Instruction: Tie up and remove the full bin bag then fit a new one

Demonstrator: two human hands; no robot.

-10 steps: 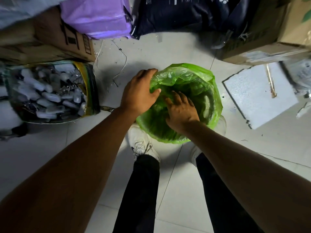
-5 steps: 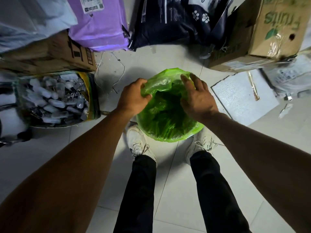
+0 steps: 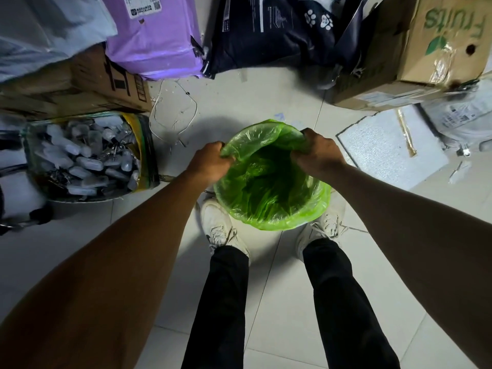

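On the tiled floor, between the person's white shoes, stands a bin lined with a green bin bag; only crumpled translucent green film shows inside it. The left hand and right hand each have fingers curled, gripping the bag's far rim and bunching it. To the left, a clear bag holds what look like small pale plastic pieces.

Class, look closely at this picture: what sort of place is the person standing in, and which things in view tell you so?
Probably a storage room or stockroom. On the tiled floor stand a fruit carton, a purple parcel with a shipping label, and a clear bag of small packets.
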